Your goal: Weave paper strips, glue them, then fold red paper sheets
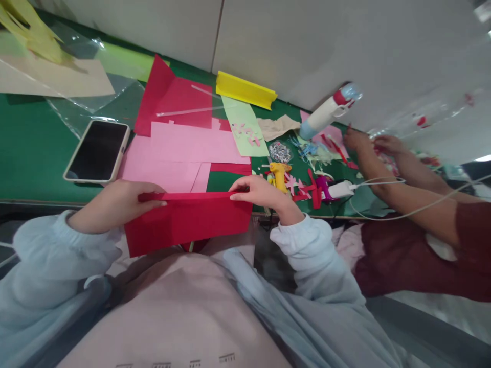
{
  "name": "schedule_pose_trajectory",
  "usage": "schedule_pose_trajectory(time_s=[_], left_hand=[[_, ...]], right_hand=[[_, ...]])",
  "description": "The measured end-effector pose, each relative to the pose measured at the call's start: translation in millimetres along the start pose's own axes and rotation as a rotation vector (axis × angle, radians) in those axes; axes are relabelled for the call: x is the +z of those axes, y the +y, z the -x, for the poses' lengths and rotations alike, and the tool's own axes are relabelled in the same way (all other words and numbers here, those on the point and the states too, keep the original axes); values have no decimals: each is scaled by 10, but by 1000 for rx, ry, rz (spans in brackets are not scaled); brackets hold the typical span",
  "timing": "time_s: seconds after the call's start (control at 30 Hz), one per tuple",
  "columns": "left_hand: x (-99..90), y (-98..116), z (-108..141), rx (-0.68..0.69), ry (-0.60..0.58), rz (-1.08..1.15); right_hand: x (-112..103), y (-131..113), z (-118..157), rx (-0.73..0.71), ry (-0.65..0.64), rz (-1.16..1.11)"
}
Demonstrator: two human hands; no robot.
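Observation:
A sheet of red paper [192, 222] hangs at the near edge of the green table, its top edge folded or held level. My left hand [120, 204] pinches that edge near its left end, thumb and fingers closed on the paper. Toward the right end, my right hand [261, 194] grips the same edge between thumb and fingers. Just beyond lie pink paper sheets [192, 143], partly over another red sheet [192, 97] with a raised fold. A pale green strip [243, 125] carries small pink paper bits.
A phone [97, 152] lies left of the pink sheets. A yellow glue gun [280, 174], paper scraps, a white bottle [326, 112] and a white charger plug [341, 190] with cables are at right. A co-worker's hands [368, 143] work farther right. A folded yellow strip [245, 91] stands behind.

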State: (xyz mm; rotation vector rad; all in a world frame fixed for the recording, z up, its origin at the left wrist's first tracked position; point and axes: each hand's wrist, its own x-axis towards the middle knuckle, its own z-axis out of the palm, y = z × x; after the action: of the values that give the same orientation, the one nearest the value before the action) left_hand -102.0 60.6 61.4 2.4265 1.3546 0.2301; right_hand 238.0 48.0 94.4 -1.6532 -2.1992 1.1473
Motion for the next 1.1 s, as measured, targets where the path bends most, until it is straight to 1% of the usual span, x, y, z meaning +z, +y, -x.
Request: schedule_pose_trajectory(time_s=[0.07,0.13,0.2,0.3,0.4,0.47,0.53,0.57,0.63,0.7,0.77,0.83,0.87,0.9,0.93,1.0,1.1], left_hand=[[13,12,-26,26,25,-72],[25,49,-52,86,70,-187],[37,91,-77,142,71,-270],[59,121,-110,154,10,-271],[77,87,-127,118,-20,-211],[75,47,-135,50,-33,-213],[56,19,-150,-39,-49,-261],[42,17,-159,-64,-55,-289],[18,52,-178,-41,-20,-343],[29,143,-185,38,96,-395],[102,275,-173,85,252,-453],[238,414,-153,227,331,-453],[321,474,-144,330,338,-433],[407,523,-138,405,329,-406],[488,559,-135,435,334,-368],[622,593,-136,415,303,-326],[729,580,-134,363,243,-283]], right_hand=[[49,89,-9,35,101,-19],[92,157,-43,34,159,25],[113,204,-84,17,168,54],[105,251,-128,-32,162,-4],[82,283,-142,-102,182,-2],[74,298,-150,-149,204,52],[72,306,-164,-158,204,79],[73,307,-175,-139,190,80],[77,304,-202,-87,149,84],[84,293,-238,-57,130,121],[93,276,-279,-51,136,188],[103,257,-318,-41,142,258],[108,246,-332,-33,140,286],[113,231,-337,-24,138,312],[119,213,-331,-13,140,339],[139,156,-273,3,175,415],[232,18,-73,32,323,602]])
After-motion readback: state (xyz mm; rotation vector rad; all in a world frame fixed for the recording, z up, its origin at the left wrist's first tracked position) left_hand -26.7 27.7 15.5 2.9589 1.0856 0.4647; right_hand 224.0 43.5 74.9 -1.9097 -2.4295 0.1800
